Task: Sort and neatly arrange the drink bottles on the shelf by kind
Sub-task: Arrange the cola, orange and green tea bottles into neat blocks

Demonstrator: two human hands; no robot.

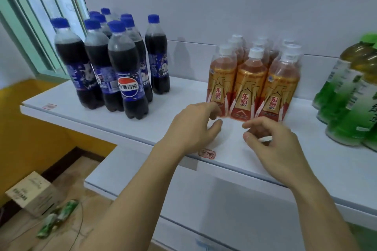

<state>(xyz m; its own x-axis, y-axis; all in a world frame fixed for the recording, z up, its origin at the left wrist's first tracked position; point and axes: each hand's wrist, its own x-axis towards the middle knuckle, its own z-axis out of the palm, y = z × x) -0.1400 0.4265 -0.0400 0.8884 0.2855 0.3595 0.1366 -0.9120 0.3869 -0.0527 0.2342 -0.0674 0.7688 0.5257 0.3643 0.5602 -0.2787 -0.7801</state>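
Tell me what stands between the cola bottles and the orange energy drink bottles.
Nothing: the head view shows bare white shelf between the cola bottles and the orange energy drink bottles.

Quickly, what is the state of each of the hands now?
Left hand: open, fingertips touching the base of the front-left orange bottle, not gripping it.
Right hand: open, fingers loosely curled, holding nothing.
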